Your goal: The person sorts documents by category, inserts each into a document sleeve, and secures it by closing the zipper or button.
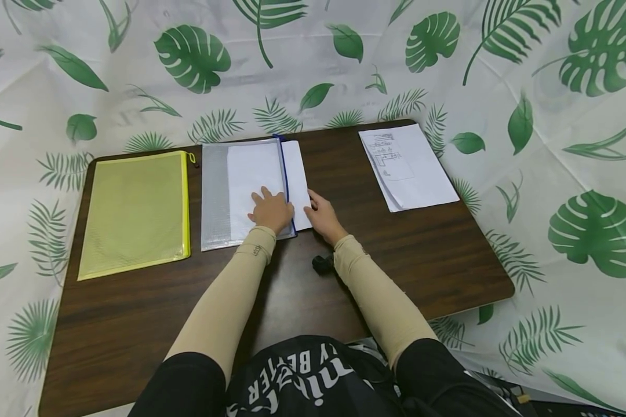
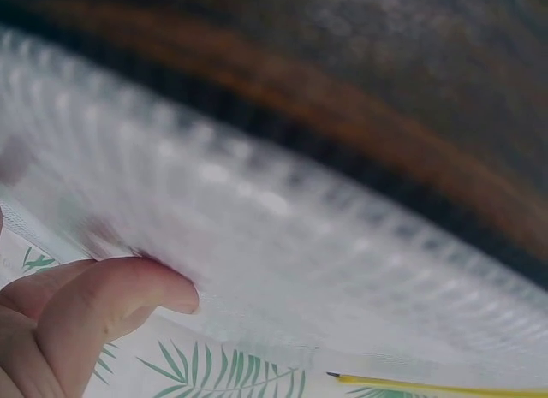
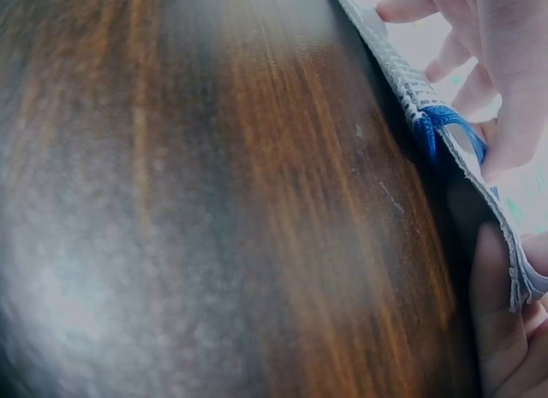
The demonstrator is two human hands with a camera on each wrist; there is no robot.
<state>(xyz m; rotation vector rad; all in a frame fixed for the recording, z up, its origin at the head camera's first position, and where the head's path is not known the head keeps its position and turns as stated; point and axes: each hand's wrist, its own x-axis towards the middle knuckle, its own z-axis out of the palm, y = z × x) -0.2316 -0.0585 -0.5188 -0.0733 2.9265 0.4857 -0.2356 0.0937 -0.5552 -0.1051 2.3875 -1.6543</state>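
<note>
A clear mesh zip pouch (image 1: 215, 191) with a blue zipper edge lies at the middle of the table. White paper sheets (image 1: 296, 168) are partly inside it and stick out past the zipper on the right. My left hand (image 1: 273, 212) rests on the pouch with its fingers spread, near the zipper. With thumb and fingers, my right hand (image 1: 323, 218) pinches the outer edge of the sheets. In the right wrist view, the sheets' layered edge (image 3: 515, 270) sits between the right thumb and fingers, beside the blue zipper end (image 3: 438, 120).
A yellow mesh zip pouch (image 1: 135, 211) lies flat on the left of the brown table (image 1: 302, 301). Printed papers (image 1: 409, 168) are stacked at the right. A small black object (image 1: 321, 264) sits by the right forearm. Leaf-patterned sheeting (image 1: 302, 63) surrounds the table.
</note>
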